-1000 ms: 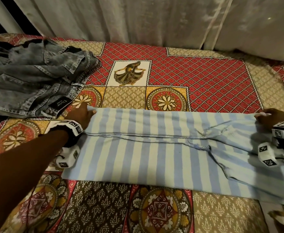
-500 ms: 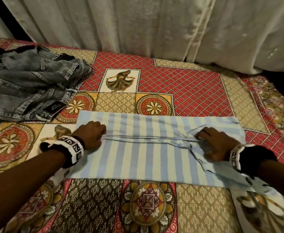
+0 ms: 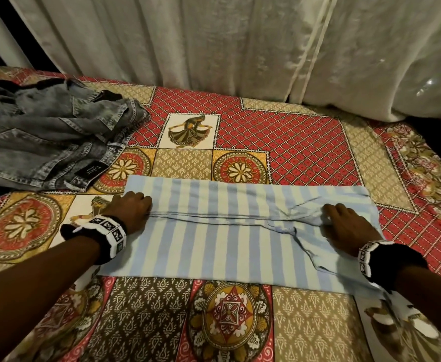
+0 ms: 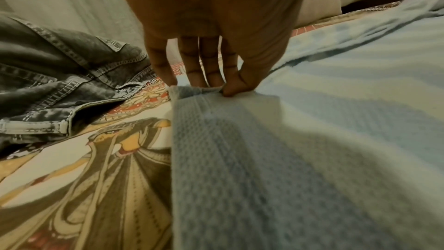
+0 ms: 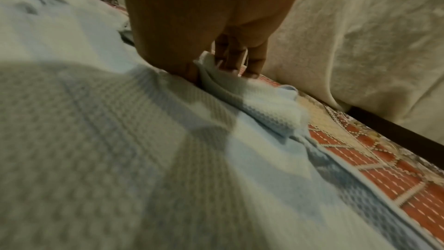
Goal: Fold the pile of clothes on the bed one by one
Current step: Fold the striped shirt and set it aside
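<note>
One striped shirt [image 3: 229,231] lay flat across the bed [image 3: 292,142], long side running left to right, already folded in toward its middle seam. The left hand [image 3: 130,212] sat at the shirt's left end, and the left wrist view showed its thumb and fingers [image 4: 206,71] pinching the doubled hem there. The right hand [image 3: 349,228] was at the shirt's right end, beside the bunched sleeve, its grip closed on a small wad of cloth, as the right wrist view showed.

The risk, as I judged it, was uneven lifting: if one hand rose or travelled ahead of the other, the layers would slide and the seam edges part. The loose sleeve at the right end could also drop out of the fold, since only a small bunch of it was held.

By count: one shirt being folded, and one pair of grey jeans [image 3: 49,139] lying unfolded, beyond the shirt's left end. Two hands, both holding cloth.
</note>
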